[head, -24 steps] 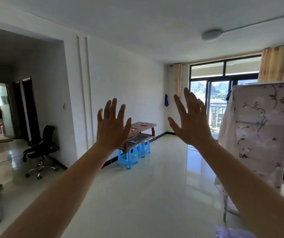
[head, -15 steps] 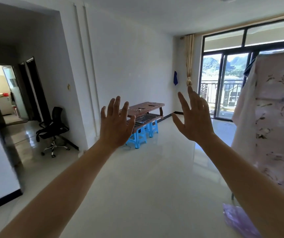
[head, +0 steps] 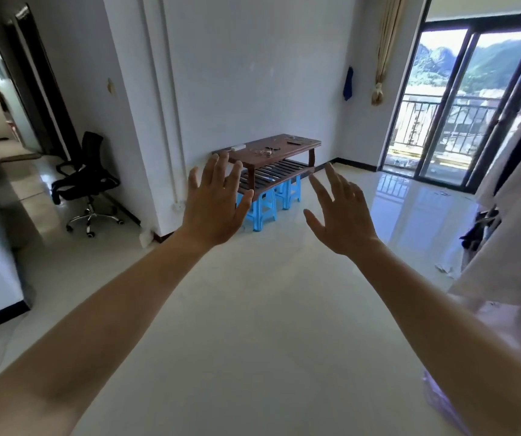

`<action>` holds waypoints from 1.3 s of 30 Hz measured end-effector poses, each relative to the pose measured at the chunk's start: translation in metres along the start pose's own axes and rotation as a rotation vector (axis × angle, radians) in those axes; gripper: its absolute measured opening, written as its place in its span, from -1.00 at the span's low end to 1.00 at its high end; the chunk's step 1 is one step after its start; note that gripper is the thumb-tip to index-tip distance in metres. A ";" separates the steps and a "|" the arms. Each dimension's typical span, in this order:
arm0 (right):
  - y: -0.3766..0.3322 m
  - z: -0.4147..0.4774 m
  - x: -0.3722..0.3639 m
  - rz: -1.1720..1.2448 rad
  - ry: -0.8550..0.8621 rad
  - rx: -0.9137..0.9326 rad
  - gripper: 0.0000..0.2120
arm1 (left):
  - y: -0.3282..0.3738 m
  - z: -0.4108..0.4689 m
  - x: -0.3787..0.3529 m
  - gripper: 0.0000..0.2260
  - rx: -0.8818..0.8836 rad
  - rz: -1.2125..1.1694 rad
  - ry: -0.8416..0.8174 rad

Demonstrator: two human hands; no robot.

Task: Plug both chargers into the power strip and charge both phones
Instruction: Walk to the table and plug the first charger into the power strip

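Table (head: pixel 271 149) nearer; both hands (head: pixel 213 209) spread, empty; no legible writing.

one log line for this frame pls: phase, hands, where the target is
phase: approach | left hand: open, empty | right hand: open, empty | target: wooden table by far wall, out of reach | contact: none

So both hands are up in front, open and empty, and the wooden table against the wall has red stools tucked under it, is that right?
Not quite. The head view shows the stools under the wooden table are blue, not red. The rest holds: the left hand and right hand are raised in front, open and empty, and the table stands against the wall.
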State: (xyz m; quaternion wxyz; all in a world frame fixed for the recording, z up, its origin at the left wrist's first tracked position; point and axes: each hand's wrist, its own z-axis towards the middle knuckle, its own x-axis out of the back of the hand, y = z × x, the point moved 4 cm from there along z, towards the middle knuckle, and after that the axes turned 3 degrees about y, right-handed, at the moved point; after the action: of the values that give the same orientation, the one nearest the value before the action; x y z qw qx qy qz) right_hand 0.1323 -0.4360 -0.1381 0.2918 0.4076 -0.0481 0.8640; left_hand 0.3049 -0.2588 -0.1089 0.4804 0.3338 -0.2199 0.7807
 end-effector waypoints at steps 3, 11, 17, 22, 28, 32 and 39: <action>0.036 0.024 -0.040 -0.007 -0.010 -0.037 -0.35 | 0.002 0.052 -0.056 -0.45 0.028 -0.061 -0.014; 0.181 0.095 -0.180 0.004 0.000 -0.199 -0.35 | 0.051 0.190 -0.249 -0.42 -0.066 -0.107 -0.103; 0.280 0.203 -0.275 0.014 -0.041 -0.227 -0.34 | 0.056 0.321 -0.351 -0.44 -0.098 -0.023 -0.156; 0.325 0.307 -0.358 0.067 -0.022 -0.256 -0.34 | 0.022 0.408 -0.411 -0.47 -0.086 0.013 -0.093; 0.337 0.415 -0.496 0.086 -0.063 -0.165 -0.35 | -0.041 0.490 -0.526 -0.40 0.023 0.015 -0.097; 0.353 0.490 -0.589 0.074 -0.124 -0.144 -0.34 | -0.086 0.558 -0.609 -0.42 0.066 -0.032 -0.091; 0.430 0.608 -0.700 0.022 -0.178 -0.194 -0.35 | -0.119 0.718 -0.739 -0.47 0.046 -0.097 -0.110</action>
State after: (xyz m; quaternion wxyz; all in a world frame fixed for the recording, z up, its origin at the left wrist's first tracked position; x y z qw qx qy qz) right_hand 0.6582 -1.3113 -0.1805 0.3151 0.4519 -0.1616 0.8187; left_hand 0.8676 -1.1292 -0.1587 0.4971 0.3971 -0.2115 0.7419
